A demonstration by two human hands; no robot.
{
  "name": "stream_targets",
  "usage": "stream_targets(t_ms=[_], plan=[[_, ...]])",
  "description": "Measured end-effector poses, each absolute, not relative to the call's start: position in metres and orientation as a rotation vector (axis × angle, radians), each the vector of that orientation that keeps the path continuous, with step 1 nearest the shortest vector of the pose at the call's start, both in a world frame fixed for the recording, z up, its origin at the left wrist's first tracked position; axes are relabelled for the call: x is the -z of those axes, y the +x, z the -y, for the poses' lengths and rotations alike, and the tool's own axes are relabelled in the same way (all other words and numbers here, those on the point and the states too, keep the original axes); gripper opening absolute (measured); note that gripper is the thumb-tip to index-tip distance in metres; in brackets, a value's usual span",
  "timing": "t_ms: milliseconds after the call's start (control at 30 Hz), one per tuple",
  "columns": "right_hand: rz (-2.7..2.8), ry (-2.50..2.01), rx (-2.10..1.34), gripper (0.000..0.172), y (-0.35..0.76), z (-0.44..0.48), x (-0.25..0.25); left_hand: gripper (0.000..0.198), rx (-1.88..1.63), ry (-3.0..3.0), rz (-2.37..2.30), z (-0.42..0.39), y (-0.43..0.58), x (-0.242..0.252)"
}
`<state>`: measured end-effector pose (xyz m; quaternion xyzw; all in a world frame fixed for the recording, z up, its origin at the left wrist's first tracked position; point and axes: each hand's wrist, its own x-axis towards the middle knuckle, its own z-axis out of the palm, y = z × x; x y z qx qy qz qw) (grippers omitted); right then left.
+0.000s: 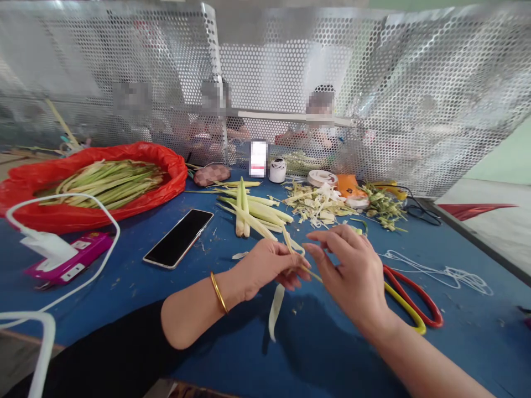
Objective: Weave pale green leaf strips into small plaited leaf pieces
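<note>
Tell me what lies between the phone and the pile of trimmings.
Head view: a loose bunch of pale green stalks lies on the blue table between the phone and the pile of trimmings.

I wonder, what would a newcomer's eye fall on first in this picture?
At the middle of the blue table, the left hand and right hand pinch a thin stalk between them. At the back left, a red bag holds a heap of green stalks, and a dark phone lies flat in front of it.
</note>
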<state>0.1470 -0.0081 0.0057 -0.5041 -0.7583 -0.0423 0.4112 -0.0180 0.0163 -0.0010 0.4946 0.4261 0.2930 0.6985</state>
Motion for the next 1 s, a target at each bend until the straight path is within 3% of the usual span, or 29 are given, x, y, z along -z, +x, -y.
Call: stream_targets(t_ms=[200, 267, 333, 500, 600, 1000], plan=[[1.707, -1.283, -1.083, 0.025, 0.142, -0.003, -0.007, 0.015, -0.401, 1.234, -0.919, -0.005, -0.011, 0.008], [1.641, -1.19, -1.302, 0.026, 0.136, 0.003, -0.008, 0.016, -0.421, 1.22, -0.918, -0.006, -0.01, 0.01], [1.68, -1.168, -1.145, 0.026, 0.133, 0.012, -0.01, 0.021, -0.479, 1.177, -0.926, -0.009, -0.012, 0.01], [2.299, -0.877, 0.075, 0.023, 0.132, 0.024, -0.005, 0.016, -0.694, 0.966, -0.97, -0.023, -0.021, 0.003], [2.542, -0.697, 0.42, 0.025, 0.131, 0.024, 0.002, 0.014, -0.76, 0.903, -1.004, -0.03, -0.026, -0.004], [2.533, -0.865, 0.213, 0.021, 0.13, 0.014, 0.015, 0.015, -0.781, 0.972, -1.002, -0.035, -0.034, -0.012]])
